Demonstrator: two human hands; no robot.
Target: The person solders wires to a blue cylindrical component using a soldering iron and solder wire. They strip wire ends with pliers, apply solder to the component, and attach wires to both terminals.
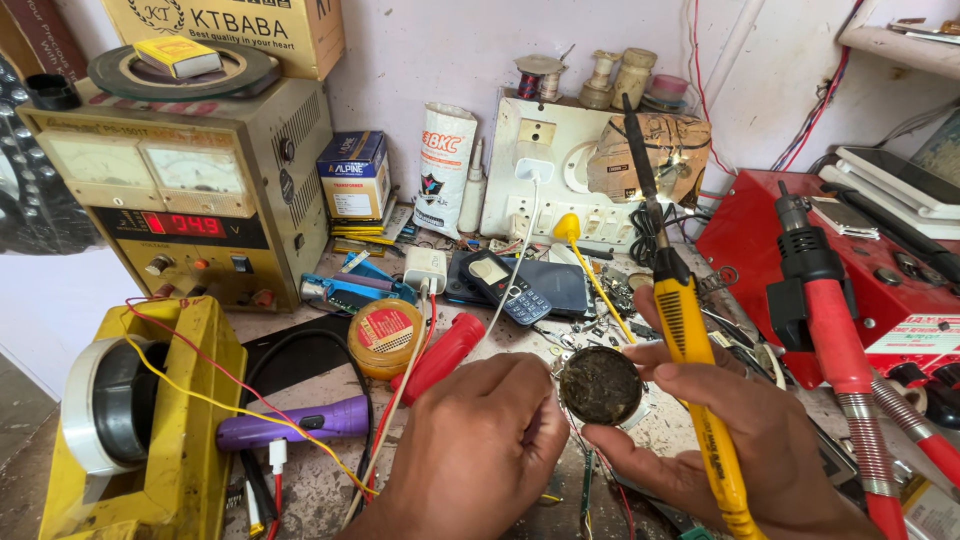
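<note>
Cluttered repair desk (pixel 320 490) against a pale wall, strewn with wires and small parts. Left hand (pixel 480 440) rests on the desk, fingers curled together, beside a round dark tin of blackened paste (pixel 600 385); whether they touch the tin cannot be told. Right hand (pixel 720 430) has its grip clamped on a yellow-handled soldering iron (pixel 690 330), tip pointing up and away; its fingertips lie against the tin. Nearby: red-handled screwdriver (pixel 440 358), purple torch (pixel 295 422), yellow tape dispenser (pixel 150 420), beige bench power supply with red display (pixel 190 190), red hot-air gun (pixel 830 330).
</note>
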